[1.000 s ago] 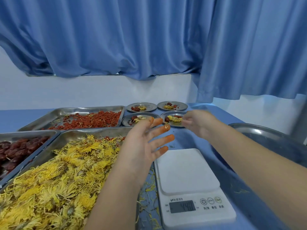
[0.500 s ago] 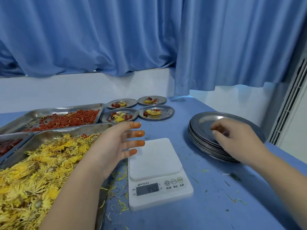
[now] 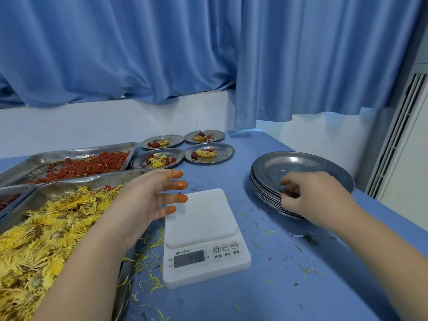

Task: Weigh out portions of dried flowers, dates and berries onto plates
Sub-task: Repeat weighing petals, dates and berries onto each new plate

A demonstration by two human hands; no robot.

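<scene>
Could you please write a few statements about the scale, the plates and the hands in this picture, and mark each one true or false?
1. The white platform of the scale has nothing on it. True.
2. Four filled plates sit at the far side of the table. True.
3. The left hand is buried in the yellow dried flowers. False: it hovers open above the tray edge, beside the scale.
4. The right hand is at the rim of the stack of empty plates. True.
5. The stack of empty plates stands left of the scale. False: it stands to its right.
</scene>
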